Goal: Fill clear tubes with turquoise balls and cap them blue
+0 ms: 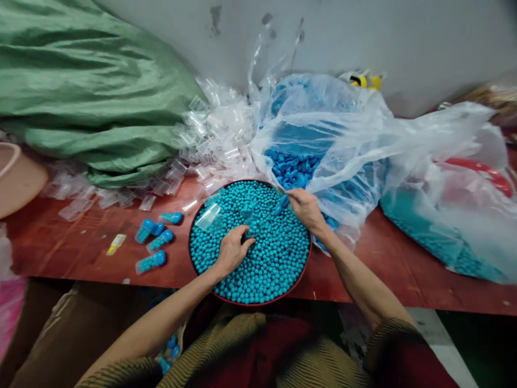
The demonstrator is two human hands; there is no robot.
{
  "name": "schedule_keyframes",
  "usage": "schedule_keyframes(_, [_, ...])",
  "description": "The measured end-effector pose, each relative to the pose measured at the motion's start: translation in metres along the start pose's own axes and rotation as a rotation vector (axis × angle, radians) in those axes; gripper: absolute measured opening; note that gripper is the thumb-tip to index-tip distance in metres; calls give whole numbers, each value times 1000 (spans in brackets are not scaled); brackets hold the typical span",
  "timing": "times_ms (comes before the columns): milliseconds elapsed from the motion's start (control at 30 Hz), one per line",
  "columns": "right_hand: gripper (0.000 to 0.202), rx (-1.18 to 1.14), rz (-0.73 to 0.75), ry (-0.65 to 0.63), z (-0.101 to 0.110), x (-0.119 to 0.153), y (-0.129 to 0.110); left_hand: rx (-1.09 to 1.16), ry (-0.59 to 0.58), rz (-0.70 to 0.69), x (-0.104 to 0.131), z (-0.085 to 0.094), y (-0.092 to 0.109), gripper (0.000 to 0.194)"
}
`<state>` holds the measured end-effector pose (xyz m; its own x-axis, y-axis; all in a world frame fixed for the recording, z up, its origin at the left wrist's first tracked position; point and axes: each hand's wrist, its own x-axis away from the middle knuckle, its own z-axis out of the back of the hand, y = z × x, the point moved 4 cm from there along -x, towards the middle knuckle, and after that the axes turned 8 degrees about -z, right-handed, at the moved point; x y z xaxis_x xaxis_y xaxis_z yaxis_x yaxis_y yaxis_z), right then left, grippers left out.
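Note:
My left hand is over a round red-rimmed tray filled with turquoise beads. Its fingers curl around what looks like a small clear tube with beads in it, hard to tell apart from those behind. At the tray's upper right, my right hand is closed at the fingertips, with a blue cap at them. Those fingers are also close to the edge of a clear plastic bag holding many blue caps. One empty clear tube lies on the beads at the left.
Several bead-filled tubes with blue caps lie left of the tray on the red table. Loose clear tubes are heaped behind, beside a green sack. A bag of turquoise beads sits at right, a pale tub at left.

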<state>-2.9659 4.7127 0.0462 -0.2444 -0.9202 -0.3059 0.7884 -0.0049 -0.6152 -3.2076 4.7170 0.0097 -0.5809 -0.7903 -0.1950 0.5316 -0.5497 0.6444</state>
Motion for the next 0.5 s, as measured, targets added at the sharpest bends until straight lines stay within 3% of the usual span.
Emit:
schedule_keyframes(100, [25, -52, 124, -144, -9, 8, -19, -2, 11, -27, 1, 0, -2, 23])
schedule_keyframes(167, [28, -48, 94, -144, -7, 2, -12, -1, 24, -38, 2, 0, -4, 24])
schedule_keyframes(300, [32, 158, -263, -15, 10, -26, 47, 11, 49, -50, 2, -1, -4, 23])
schedule_keyframes(400, [39, 262, -390, 54, 17, -42, 85, 18, 52, -62, 2, -1, -2, 22])
schedule_keyframes(500, [47, 299, -461, 84, 13, -53, 102, 25, 53, -77, 2, 0, -1, 21])
